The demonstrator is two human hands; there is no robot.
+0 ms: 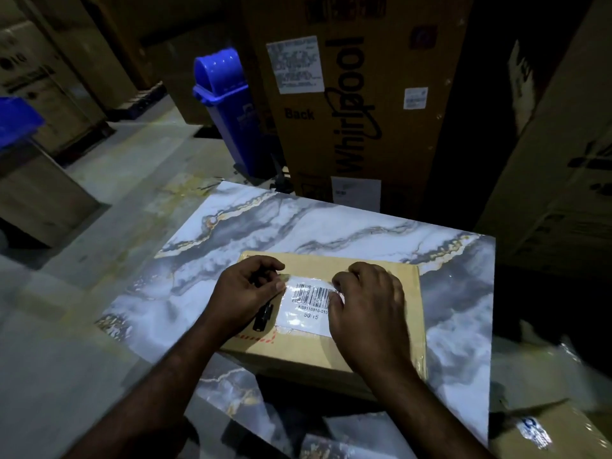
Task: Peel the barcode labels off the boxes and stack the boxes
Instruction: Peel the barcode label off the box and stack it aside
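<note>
A brown cardboard box (381, 346) lies flat on a marble-patterned table (331, 226). A white barcode label (311, 304) under clear tape is stuck to its top. My left hand (245, 293) rests on the label's left edge, fingers curled, with a small black tool (263, 318) under the palm. My right hand (367, 309) presses on the label's right edge, its fingertips pinching at the upper right corner. Part of the label is hidden under both hands.
A blue swing-lid bin (225, 104) stands beyond the table, next to a tall Whirlpool carton (361, 104). More large cartons stand at left and right. Another taped box (543, 432) lies at the lower right. The floor opens to the left.
</note>
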